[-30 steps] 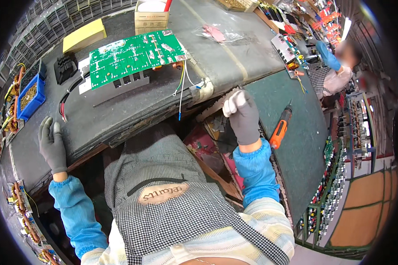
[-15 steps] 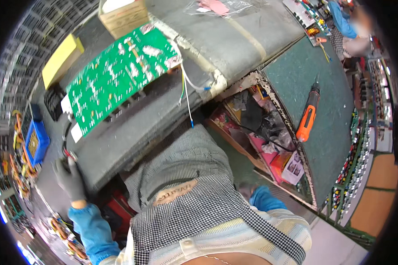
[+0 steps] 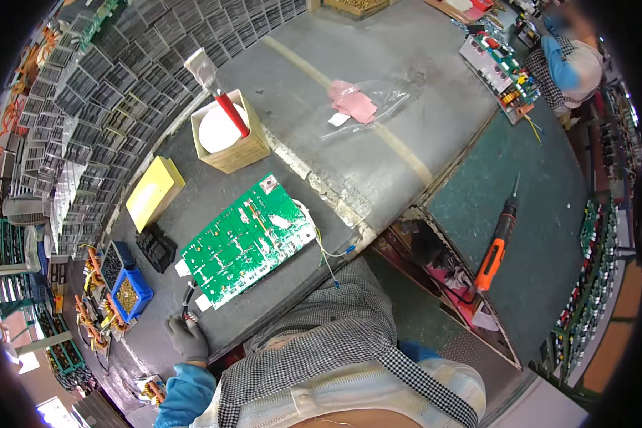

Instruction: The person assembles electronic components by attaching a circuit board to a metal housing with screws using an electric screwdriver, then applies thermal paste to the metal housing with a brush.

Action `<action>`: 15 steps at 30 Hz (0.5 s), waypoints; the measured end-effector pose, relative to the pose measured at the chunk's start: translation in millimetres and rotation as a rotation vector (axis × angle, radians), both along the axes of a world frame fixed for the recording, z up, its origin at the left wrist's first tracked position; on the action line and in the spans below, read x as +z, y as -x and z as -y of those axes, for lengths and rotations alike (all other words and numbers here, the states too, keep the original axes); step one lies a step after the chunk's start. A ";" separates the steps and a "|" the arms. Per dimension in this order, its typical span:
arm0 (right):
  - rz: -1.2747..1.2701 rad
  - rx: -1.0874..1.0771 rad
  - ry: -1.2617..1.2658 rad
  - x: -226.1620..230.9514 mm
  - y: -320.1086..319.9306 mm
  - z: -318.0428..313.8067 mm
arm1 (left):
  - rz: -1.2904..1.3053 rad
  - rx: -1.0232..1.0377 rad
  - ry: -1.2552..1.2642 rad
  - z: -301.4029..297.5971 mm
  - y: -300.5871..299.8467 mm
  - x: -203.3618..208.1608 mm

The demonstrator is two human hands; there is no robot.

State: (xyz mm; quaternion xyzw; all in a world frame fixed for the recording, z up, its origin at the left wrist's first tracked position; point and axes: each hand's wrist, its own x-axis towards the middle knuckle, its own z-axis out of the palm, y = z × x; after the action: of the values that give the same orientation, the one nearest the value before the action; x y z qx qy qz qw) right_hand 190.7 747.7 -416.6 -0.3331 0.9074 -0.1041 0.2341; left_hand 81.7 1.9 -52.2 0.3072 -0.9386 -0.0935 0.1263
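Observation:
My left hand, in a grey glove, rests at the near left edge of the dark bench with its fingers apart. Just beyond its fingertips, a short black cable ends in a small reddish and pale tip. Whether the fingers touch that tip is hard to tell. The cable runs up beside a green circuit board, which lies solder side up. White and yellow-green wires with blue ends hang off the board's right end. My right hand is out of sight; only a bit of blue sleeve shows beside my body.
Left of the board are a blue tray of small brass-coloured parts, a black block and a yellow block. Behind stands a cardboard box with a red-handled brush. An orange electric screwdriver lies on the green surface at right.
The view has tilted up and pulled back, so the board looks smaller and lower. My left hand stays by the cable's end. My right hand, partly seen before, is now out of view.

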 end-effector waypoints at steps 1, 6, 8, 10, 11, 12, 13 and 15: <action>-0.009 -0.056 0.033 -15.8 18.8 35.5 | 0.001 -0.016 0.012 -6.4 11.0 2.9; -0.107 -0.198 0.154 -37.2 29.6 21.4 | -0.020 -0.009 0.014 -6.3 20.4 -2.1; -0.160 -0.223 0.175 -36.0 14.0 -35.2 | -0.018 0.022 -0.054 -12.5 5.0 10.6; -0.234 -0.294 0.232 -66.3 19.3 -20.4 | -0.060 -0.001 -0.049 -10.7 6.4 5.9; -0.295 -0.307 0.250 -72.5 23.6 -36.9 | -0.097 -0.007 -0.045 -10.4 2.4 2.9; -0.341 -0.314 0.282 -88.1 31.5 -32.9 | -0.015 0.109 -0.121 -1.3 -8.8 -5.1; -0.374 -0.322 0.318 -107.5 43.3 -7.4 | -0.030 0.141 -0.180 -4.4 -9.6 0.5; -0.361 -0.263 0.313 -104.9 59.8 -47.5 | -0.156 0.050 0.294 -1.6 -22.2 -22.3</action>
State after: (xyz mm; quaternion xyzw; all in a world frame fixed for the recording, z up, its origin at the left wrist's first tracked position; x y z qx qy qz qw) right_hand 130.9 795.2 -521.4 -0.2578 0.9427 -0.2116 -0.0013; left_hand 103.9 3.5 -74.5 0.3006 -0.9215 0.0247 0.2446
